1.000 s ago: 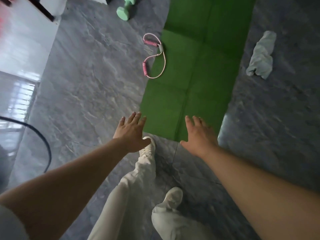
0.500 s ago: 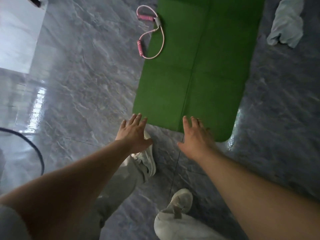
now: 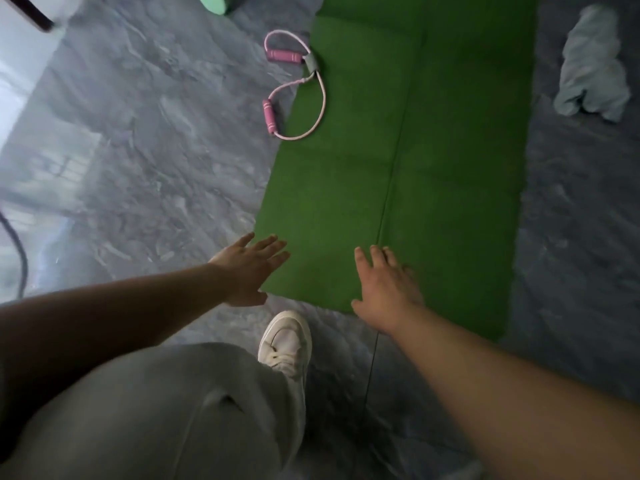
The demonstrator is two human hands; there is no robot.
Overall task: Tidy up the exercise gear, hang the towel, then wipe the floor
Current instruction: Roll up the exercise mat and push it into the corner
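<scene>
Grey marbled floor (image 3: 156,168), glossy, filled the head view. Green mat (image 3: 433,150) lay flat from top centre to lower centre, with fold creases running along and across it.

Left hand (image 3: 247,268) was over the mat's near left corner, right hand (image 3: 388,289) over the near edge by the long crease. Both were flat with fingers straight and spread, holding nothing. Contact with the mat: could not tell.

Pink resistance band (image 3: 298,88) lay at upper centre, partly on the mat's left edge, partly on the floor. Crumpled pale towel (image 3: 592,67) lay at upper right on the floor, apart from the mat. Green dumbbell (image 3: 216,1) was cut off by the top edge. White shoe (image 3: 285,341) stood just short of the near edge.

Judgement: mat looked light, soft and limp, likely to sag if lifted. Best taken at both near corners and folded along its creases. The smooth floor might let it slide.
</scene>
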